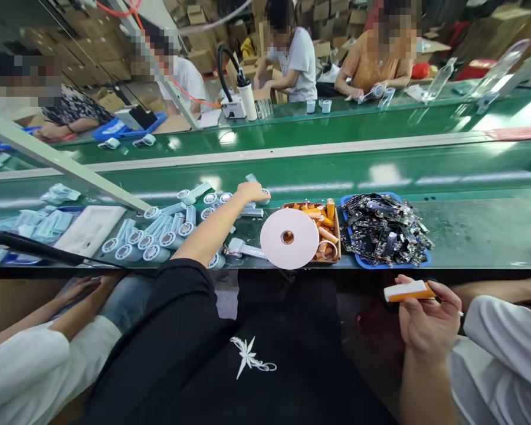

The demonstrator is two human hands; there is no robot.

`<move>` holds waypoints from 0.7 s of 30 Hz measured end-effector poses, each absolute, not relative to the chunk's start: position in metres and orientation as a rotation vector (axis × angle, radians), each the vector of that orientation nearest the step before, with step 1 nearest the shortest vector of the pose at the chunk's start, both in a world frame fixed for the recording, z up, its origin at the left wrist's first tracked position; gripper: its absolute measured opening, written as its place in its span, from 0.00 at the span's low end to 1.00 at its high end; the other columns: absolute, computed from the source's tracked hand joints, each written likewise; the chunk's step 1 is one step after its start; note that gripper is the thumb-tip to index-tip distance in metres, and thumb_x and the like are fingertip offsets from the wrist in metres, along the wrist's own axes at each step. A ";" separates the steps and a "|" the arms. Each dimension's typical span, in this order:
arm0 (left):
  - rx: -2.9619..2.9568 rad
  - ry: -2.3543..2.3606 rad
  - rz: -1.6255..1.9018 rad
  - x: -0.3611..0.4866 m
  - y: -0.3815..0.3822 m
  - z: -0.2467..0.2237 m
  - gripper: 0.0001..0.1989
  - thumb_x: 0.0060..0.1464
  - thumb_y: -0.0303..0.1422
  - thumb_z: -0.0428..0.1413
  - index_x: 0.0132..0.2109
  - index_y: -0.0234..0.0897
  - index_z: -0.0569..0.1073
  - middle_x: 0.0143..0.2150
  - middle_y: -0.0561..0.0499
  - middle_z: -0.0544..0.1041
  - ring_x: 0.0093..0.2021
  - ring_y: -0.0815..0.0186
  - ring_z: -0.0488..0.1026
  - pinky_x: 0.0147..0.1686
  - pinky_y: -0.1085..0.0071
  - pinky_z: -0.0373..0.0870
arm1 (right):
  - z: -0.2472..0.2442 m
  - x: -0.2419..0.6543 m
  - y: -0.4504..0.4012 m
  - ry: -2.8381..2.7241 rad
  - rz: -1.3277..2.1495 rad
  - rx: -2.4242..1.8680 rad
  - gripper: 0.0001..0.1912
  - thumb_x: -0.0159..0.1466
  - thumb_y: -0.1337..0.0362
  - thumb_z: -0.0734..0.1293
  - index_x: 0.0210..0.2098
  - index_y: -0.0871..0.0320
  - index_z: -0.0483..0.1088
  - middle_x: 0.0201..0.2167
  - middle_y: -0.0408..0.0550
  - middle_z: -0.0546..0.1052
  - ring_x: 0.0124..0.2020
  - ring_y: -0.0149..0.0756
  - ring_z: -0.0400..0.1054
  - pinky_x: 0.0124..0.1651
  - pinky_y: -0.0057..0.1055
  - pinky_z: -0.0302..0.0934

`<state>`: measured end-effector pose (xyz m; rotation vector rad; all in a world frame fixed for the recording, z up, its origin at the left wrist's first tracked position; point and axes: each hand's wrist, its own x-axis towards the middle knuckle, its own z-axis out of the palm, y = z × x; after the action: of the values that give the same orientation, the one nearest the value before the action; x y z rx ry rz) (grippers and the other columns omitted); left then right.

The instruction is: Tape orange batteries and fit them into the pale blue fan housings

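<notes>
My left hand (pixel 250 192) reaches over the worktop, its fingers closed around a light blue handheld fan (pixel 251 177); part of the fan shows past the knuckles, and the fingertips are mostly hidden. Around it lie several more light blue fans (pixel 159 239) with round heads. My right hand (pixel 429 316) is raised off the bench's front edge at the right, pinching an orange battery (pixel 409 291) with a white strip along its top. Between the hands sits a white tape roll (pixel 277 242), overlapping a box (pixel 337 248) of orange batteries (pixel 325 221).
A blue tray (pixel 363 261) heaped with dark circuit boards (pixel 384 230) stands to the right. At left are a white panel (pixel 91 230) and light blue casings (pixel 44 227). A slanting metal post (pixel 97 180) crosses there. People sit opposite and on both sides.
</notes>
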<state>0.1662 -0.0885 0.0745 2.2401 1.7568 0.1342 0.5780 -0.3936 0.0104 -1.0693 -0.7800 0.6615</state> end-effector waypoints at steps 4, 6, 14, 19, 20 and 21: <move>2.283 1.760 -0.211 0.202 -0.086 0.086 0.17 0.66 0.44 0.60 0.50 0.34 0.77 0.51 0.46 0.79 0.51 0.60 0.77 0.55 0.55 0.75 | 0.031 0.572 -0.364 -0.891 0.628 -0.966 0.28 0.49 0.61 0.85 0.45 0.50 0.72 0.36 0.45 0.84 0.40 0.56 0.83 0.37 0.51 0.81; 2.334 1.707 -0.296 0.211 -0.078 0.085 0.17 0.67 0.43 0.60 0.52 0.34 0.77 0.53 0.45 0.78 0.53 0.59 0.77 0.57 0.54 0.74 | 0.044 0.566 -0.341 -0.957 0.576 -0.928 0.26 0.50 0.62 0.85 0.44 0.52 0.73 0.35 0.45 0.84 0.40 0.57 0.83 0.37 0.51 0.82; 2.422 1.473 -0.383 0.197 0.003 0.047 0.13 0.65 0.40 0.62 0.50 0.35 0.78 0.56 0.43 0.79 0.58 0.57 0.75 0.61 0.51 0.72 | 0.083 0.480 -0.158 -1.314 0.705 -0.978 0.21 0.55 0.54 0.81 0.42 0.53 0.73 0.37 0.46 0.85 0.42 0.47 0.83 0.45 0.43 0.79; 2.400 1.365 -0.245 0.189 0.030 0.026 0.15 0.65 0.41 0.61 0.50 0.35 0.80 0.53 0.45 0.81 0.56 0.57 0.77 0.60 0.52 0.72 | 0.046 0.412 -0.044 -2.032 0.686 -1.329 0.11 0.70 0.56 0.70 0.45 0.57 0.73 0.40 0.51 0.85 0.42 0.40 0.81 0.46 0.34 0.73; 2.398 1.363 -0.208 0.190 0.031 0.023 0.15 0.66 0.42 0.61 0.51 0.35 0.80 0.54 0.44 0.81 0.57 0.56 0.77 0.60 0.52 0.72 | 0.039 0.403 -0.032 -2.139 0.658 -1.372 0.10 0.71 0.57 0.69 0.45 0.57 0.73 0.41 0.51 0.85 0.43 0.39 0.81 0.46 0.32 0.71; 2.396 1.365 -0.176 0.190 0.031 0.021 0.15 0.67 0.42 0.60 0.52 0.35 0.79 0.55 0.44 0.80 0.57 0.56 0.77 0.60 0.51 0.72 | 0.032 0.396 -0.024 -2.215 0.639 -1.399 0.09 0.71 0.58 0.69 0.45 0.57 0.73 0.41 0.51 0.85 0.43 0.39 0.80 0.46 0.31 0.70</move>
<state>0.1901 0.0309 0.0212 2.3960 1.3648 -0.1765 0.3963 -0.0235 0.0322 -1.3991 -2.2149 0.6388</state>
